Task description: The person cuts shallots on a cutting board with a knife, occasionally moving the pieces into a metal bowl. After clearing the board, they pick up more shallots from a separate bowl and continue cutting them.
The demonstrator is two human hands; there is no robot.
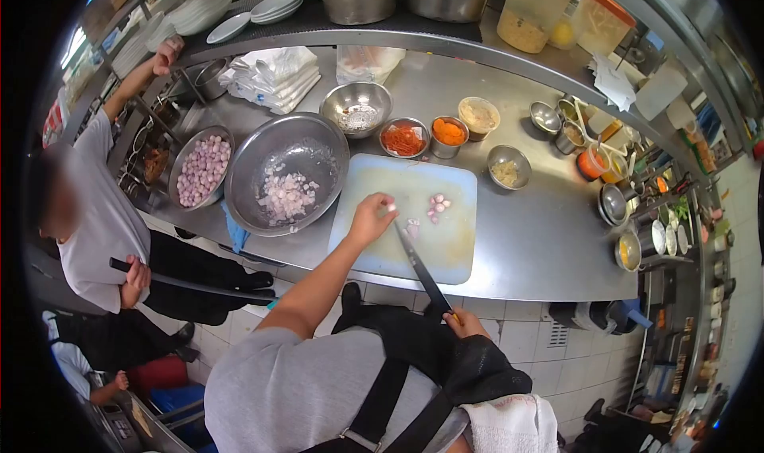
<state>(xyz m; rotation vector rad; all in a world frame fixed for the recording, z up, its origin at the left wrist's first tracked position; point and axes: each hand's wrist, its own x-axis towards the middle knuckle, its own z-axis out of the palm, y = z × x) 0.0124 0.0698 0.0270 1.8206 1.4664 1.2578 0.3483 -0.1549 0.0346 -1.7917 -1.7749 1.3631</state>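
My left hand (370, 220) is over the cutting board (358, 254), its fingers pinched on a small pale shallot (391, 207). In my right hand (465, 325) is the black handle of a long knife (419, 268). The blade slants up across the board, its tip close to my left fingertips. Beside the tip lie pinkish shallot pieces (411, 229), and a little cluster of whole peeled shallots (438, 206) sits to their right. Left of the board stands a wide metal bowl (322, 155) with cut shallots (288, 196) in it.
A bowl of whole shallots (204, 171) stands at the far left. Behind the board are containers of red shreds (403, 138) and orange pieces (449, 132). A metal shelf (318, 39) overhangs the counter. To the left, a person (107, 198) holds a long dark object.
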